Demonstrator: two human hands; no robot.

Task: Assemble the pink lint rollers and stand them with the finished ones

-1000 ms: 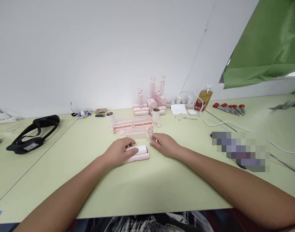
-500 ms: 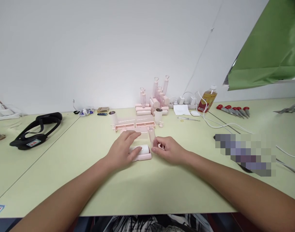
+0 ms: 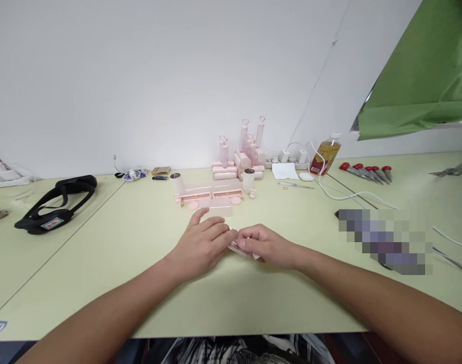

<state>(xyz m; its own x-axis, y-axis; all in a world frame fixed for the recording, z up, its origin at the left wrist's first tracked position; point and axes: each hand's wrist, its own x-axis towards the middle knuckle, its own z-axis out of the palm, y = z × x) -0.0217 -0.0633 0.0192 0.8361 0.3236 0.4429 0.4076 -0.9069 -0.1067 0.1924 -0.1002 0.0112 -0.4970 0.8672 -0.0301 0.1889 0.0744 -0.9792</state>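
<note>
Left hand: the person's left hand (image 3: 203, 246) hovers over the middle of the table (image 3: 253, 303), its back toward me and its fingers fanned; the forefinger reaches the tube's left end, but the thumb is hidden, so I can't tell whether it grips.
Right hand: the right hand (image 3: 268, 246) is closed around the tube, thumb on top and fingers curled.
Clear tube: the clear tube (image 3: 240, 249) lies slanted between the 2 hands, midway between the table's left and right ends, a little closer to its front edge than the pink parts are.
Pink parts: toward the back edge, 2 open pink trays (image 3: 195, 197) sit side by side, with 2 pink discs (image 3: 193, 205) just in front and 1 pale cup (image 3: 248, 181) at the right; a matching cup (image 3: 176, 183) is at the left.
Back edge, middle: several loop-topped tubes (image 3: 244, 135) stand among stacked pink cylinders (image 3: 225, 176), close to the wall (image 3: 140, 76).
Back edge, right: a drink bottle (image 3: 325, 155), then some red-ended tools (image 3: 348, 170).
Left end: a black headset (image 3: 62, 217).
</note>
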